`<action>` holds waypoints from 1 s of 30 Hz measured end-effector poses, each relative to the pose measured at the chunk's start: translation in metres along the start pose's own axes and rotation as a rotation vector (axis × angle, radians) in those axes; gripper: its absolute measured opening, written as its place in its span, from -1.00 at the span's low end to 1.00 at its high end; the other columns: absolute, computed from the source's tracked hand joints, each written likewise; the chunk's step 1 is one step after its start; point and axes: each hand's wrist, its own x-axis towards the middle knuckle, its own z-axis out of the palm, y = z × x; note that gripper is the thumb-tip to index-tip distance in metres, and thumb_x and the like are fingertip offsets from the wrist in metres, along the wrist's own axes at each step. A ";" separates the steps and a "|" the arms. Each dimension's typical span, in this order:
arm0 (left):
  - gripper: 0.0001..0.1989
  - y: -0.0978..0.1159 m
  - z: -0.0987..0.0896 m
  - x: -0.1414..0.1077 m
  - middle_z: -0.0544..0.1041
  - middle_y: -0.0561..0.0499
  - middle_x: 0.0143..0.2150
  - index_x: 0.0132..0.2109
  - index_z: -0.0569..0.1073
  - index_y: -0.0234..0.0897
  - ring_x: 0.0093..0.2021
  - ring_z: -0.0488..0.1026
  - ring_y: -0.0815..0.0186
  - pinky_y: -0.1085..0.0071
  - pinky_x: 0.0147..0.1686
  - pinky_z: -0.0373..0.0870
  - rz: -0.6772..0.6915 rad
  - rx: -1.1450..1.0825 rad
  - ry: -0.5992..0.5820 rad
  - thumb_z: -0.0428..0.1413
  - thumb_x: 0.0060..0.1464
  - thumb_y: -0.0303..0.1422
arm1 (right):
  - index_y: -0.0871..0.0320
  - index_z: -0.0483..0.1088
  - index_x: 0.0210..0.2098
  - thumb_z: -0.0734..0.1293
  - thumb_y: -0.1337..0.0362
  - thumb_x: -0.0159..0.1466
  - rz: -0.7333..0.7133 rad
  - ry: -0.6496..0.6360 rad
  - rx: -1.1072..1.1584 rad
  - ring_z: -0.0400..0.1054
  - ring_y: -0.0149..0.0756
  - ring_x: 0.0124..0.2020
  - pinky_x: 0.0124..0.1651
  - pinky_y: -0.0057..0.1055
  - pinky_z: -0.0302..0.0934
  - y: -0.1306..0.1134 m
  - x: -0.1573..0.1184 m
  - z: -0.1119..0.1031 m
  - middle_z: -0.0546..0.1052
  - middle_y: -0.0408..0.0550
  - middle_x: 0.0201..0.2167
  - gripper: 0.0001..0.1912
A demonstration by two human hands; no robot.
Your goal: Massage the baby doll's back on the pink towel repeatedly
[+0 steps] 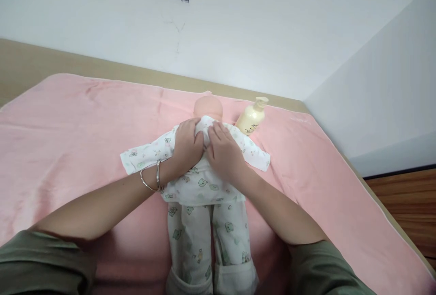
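Observation:
A baby doll (207, 106) lies stretched out on a pink blanket, its smooth bald head pointing away from me. It wears a white long-sleeved top (204, 190) with small green animal prints and matching trousers (230, 229). My left hand (188, 145) rests on the left side of the doll's upper body, fingers laid over the cloth near the shoulder and thumb apart. On the right side of the upper body, my right hand (225, 147) lies with its fingers stretched out flat. Both hands touch the top and hide part of it. The doll's face cannot be seen.
A cream pump bottle (252, 117) leans beside the doll's head, on the right. The pink blanket (85, 149) covers a wooden-edged surface against a white wall (238, 36). Wood-grain furniture (408, 204) stands at the far right.

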 end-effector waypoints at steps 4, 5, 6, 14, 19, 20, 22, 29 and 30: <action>-0.58 0.003 0.001 0.000 0.52 -0.22 0.07 0.10 0.42 -0.29 0.11 0.41 0.02 -0.02 0.21 0.32 0.056 0.088 -0.045 -0.12 0.15 -0.40 | 0.28 0.26 0.33 0.08 0.36 0.32 -0.065 -0.051 0.124 -0.04 -0.13 0.49 0.52 0.06 -0.15 0.012 0.010 0.003 0.22 0.13 0.41 -0.40; -0.56 0.004 0.002 -0.002 0.50 -0.25 0.10 0.14 0.39 -0.33 0.14 0.40 -0.01 -0.06 0.24 0.28 0.071 0.116 -0.058 -0.12 0.16 -0.40 | 0.28 0.24 0.34 0.08 0.33 0.33 -0.010 -0.050 0.137 -0.05 -0.10 0.49 0.52 0.08 -0.14 0.020 0.016 0.003 0.20 0.14 0.41 -0.40; -0.52 0.007 0.003 -0.005 0.47 -0.30 0.15 0.19 0.35 -0.38 0.20 0.36 -0.05 -0.10 0.28 0.22 0.081 0.143 -0.070 -0.11 0.17 -0.38 | 0.30 0.22 0.34 0.09 0.29 0.34 0.053 -0.046 0.140 -0.05 -0.06 0.49 0.51 0.09 -0.13 0.027 0.022 0.003 0.19 0.17 0.42 -0.40; -0.52 0.017 0.001 -0.014 0.34 -0.47 0.28 0.17 0.32 -0.53 0.34 0.21 -0.19 -0.21 0.32 0.11 0.115 0.228 -0.169 -0.09 0.20 -0.31 | 0.40 0.30 0.21 0.07 0.22 0.40 0.179 -0.038 -0.004 0.13 0.12 0.38 0.43 0.14 0.00 0.030 0.025 -0.003 0.37 0.34 0.26 -0.48; -0.80 0.010 -0.011 0.016 0.51 -0.23 -0.23 -0.25 0.38 -0.24 -0.14 0.44 -0.02 -0.04 -0.01 0.43 0.115 0.228 -0.270 -0.14 0.16 -0.40 | 0.59 0.18 0.29 0.07 0.22 0.42 0.136 0.013 -0.157 0.14 0.23 0.37 0.40 0.16 0.06 -0.002 -0.002 -0.002 0.31 0.53 0.27 -0.40; -0.79 0.011 -0.012 0.017 0.50 -0.24 -0.24 -0.26 0.39 -0.24 -0.14 0.44 -0.02 -0.04 0.00 0.43 0.129 0.245 -0.277 -0.14 0.16 -0.40 | 0.59 0.18 0.29 0.08 0.22 0.42 0.125 0.022 -0.166 0.13 0.24 0.38 0.39 0.15 0.08 -0.004 -0.004 -0.002 0.30 0.54 0.27 -0.39; -0.75 0.014 -0.014 0.012 0.52 -0.31 -0.17 -0.19 0.44 -0.32 -0.05 0.45 -0.06 -0.06 0.06 0.39 0.189 0.298 -0.282 -0.13 0.18 -0.41 | 0.51 0.22 0.28 0.08 0.24 0.42 0.102 0.022 -0.139 0.16 0.19 0.37 0.38 0.13 0.11 -0.001 -0.002 -0.003 0.34 0.46 0.27 -0.43; -0.52 0.030 -0.015 -0.017 0.41 -0.49 0.21 0.16 0.35 -0.66 0.30 0.28 -0.13 -0.07 0.29 0.23 0.328 0.512 -0.277 -0.20 0.29 -0.39 | 0.46 0.31 0.20 0.09 0.21 0.41 0.190 -0.067 -0.067 0.20 0.09 0.34 0.41 0.02 0.09 0.030 0.030 -0.008 0.40 0.35 0.24 -0.47; -0.55 0.030 -0.016 -0.014 0.44 -0.46 0.17 0.13 0.38 -0.63 0.28 0.31 -0.11 -0.04 0.29 0.24 0.327 0.519 -0.279 -0.19 0.28 -0.39 | 0.49 0.29 0.21 0.08 0.21 0.42 0.183 -0.069 -0.090 0.19 0.09 0.35 0.42 0.01 0.07 0.028 0.029 -0.008 0.38 0.37 0.25 -0.46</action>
